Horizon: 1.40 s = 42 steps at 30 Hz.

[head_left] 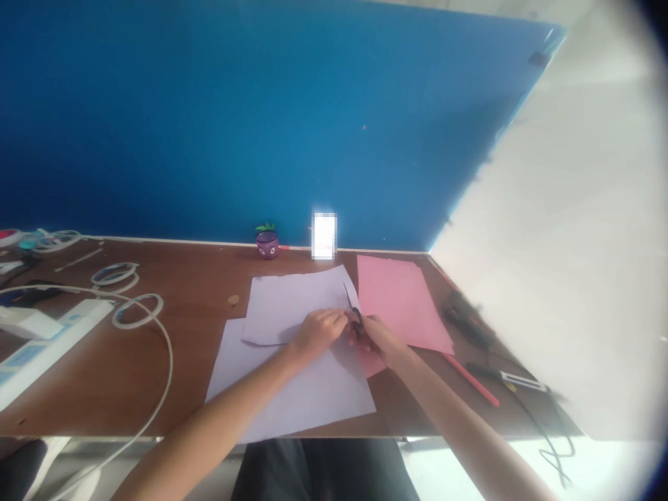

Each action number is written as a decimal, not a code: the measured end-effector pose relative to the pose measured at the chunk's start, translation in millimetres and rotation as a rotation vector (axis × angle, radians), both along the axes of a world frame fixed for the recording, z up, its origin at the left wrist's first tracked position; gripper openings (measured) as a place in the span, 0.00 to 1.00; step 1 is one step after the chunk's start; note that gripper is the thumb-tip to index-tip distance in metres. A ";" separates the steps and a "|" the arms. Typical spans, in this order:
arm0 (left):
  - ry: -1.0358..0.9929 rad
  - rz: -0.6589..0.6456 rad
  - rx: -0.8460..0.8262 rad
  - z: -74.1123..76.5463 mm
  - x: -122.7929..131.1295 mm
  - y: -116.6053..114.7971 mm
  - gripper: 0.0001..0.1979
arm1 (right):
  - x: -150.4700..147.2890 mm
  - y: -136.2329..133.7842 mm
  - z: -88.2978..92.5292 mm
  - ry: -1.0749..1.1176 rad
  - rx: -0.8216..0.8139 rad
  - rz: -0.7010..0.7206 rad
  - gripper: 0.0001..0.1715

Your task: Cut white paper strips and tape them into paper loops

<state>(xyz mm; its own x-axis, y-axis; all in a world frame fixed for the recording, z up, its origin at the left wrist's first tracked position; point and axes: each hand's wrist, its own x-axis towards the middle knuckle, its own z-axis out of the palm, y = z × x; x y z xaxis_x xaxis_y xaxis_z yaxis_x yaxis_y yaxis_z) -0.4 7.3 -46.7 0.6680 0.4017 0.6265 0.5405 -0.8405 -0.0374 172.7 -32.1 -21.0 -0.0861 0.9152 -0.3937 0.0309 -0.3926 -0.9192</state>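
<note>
My left hand point(319, 331) is closed on the near right corner of a pale lilac-white sheet of paper point(292, 303), which is lifted slightly off the desk. My right hand point(380, 337) has its fingers in the black handles of a pair of scissors point(357, 314). The blades point away from me and lie along the sheet's right edge, close to my left fingers. Under both hands rests a larger pale sheet point(292, 398), reaching the desk's front edge. Just right of the scissors, pink paper point(397, 299) lies flat; another bit of pink shows below my right hand.
White power strip point(57, 351) and looping white cable point(170, 362) occupy the left of the brown desk. At the back stand a purple pot point(268, 244) with green leaves and a bright pixelated rectangle point(324, 236). Rightward lie a red-pink stick point(472, 380) and dark cables point(522, 407).
</note>
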 end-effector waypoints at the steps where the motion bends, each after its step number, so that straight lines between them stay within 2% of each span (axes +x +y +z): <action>1: -0.006 0.005 0.002 -0.2 -0.3 0.3 0.07 | -0.7 -0.3 -2.0 0.012 -0.020 0.002 0.27; 4: -0.023 0.009 0.025 -0.9 -1.6 1.5 0.06 | -3.1 -1.8 -4.5 0.014 -0.028 -0.012 0.28; 9: -0.015 0.012 0.029 -1.7 -2.9 2.1 0.06 | -4.5 -6.3 2.5 -0.011 0.051 -0.035 0.26; 17: 0.007 0.002 0.006 -0.1 -2.7 0.4 0.08 | -6.3 -8.5 9.8 -0.032 0.028 -0.070 0.25; 22: 0.009 0.002 -0.016 -0.2 -0.8 -2.0 0.09 | -5.8 -5.6 1.6 -0.012 -0.012 -0.089 0.25; 28: -0.035 0.021 0.047 0.7 -0.8 -2.9 0.07 | -2.9 -8.2 -11.0 0.060 -0.063 -0.053 0.26; 37: -0.045 0.036 0.071 1.7 -2.6 -2.2 0.09 | -2.1 -19.5 12.0 -0.028 -0.028 -0.042 0.24; 42: -0.020 -0.001 0.066 1.3 -1.2 -1.5 0.10 | 2.0 -20.7 13.1 -0.027 -0.010 -0.046 0.23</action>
